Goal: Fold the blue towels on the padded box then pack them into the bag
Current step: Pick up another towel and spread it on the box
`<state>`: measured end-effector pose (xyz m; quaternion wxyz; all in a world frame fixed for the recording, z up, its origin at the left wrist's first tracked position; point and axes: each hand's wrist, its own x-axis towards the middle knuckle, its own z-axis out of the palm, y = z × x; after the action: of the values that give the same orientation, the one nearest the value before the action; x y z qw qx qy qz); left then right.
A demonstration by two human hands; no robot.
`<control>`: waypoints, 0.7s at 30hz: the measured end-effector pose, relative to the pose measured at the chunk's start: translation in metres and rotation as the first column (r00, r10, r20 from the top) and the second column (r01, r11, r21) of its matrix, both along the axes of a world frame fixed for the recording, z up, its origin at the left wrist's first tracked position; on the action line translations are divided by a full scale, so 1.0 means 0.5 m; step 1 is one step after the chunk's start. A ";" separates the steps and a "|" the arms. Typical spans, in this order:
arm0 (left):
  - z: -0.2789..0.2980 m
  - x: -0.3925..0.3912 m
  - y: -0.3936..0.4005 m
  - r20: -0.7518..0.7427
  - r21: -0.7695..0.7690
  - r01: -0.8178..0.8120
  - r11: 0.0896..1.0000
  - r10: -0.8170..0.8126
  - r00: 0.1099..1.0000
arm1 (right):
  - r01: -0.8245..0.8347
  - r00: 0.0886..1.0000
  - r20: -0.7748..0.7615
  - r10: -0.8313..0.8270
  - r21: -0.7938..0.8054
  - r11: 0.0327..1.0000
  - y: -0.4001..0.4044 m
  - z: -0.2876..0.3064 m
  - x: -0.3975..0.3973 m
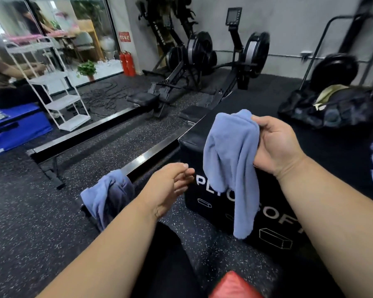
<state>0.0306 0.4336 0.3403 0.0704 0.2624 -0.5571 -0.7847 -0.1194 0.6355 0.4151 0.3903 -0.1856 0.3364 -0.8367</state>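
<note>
l hand [170,186] open, empty; r hand [274,145] grips blue towel [230,160].

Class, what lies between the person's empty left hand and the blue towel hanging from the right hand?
Nothing; head view shows only the padded box's side behind that gap.

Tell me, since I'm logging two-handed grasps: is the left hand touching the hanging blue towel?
Apart. The head view shows the open left hand short of the hanging blue towel, dark box showing between them; only the right hand grips it.
</note>
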 end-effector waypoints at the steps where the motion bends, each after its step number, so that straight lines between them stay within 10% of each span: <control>1: -0.012 0.002 0.007 0.055 -0.003 0.001 1.000 -0.001 0.999 | 0.008 1.000 0.016 -0.007 -0.005 1.000 0.012 0.010 0.000; 5: -0.051 0.006 0.061 0.202 0.051 0.131 0.990 -0.139 0.970 | 0.009 1.000 -0.015 -0.009 -0.053 0.999 0.045 0.050 0.010; 10: -0.057 0.005 0.106 0.040 0.109 0.234 0.966 -0.240 0.970 | 0.030 0.994 -0.103 -0.038 -0.082 0.996 0.069 0.072 0.023; 21: 0.059 0.006 0.037 -0.273 -0.022 -0.082 0.996 0.073 0.959 | 0.492 0.839 -0.376 -0.395 0.213 0.844 0.122 0.050 -0.003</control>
<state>0.0335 0.4519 0.3696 0.1810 0.1726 -0.5443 -0.8007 -0.1209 0.6967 0.4402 0.1478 -0.1718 0.5521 -0.8024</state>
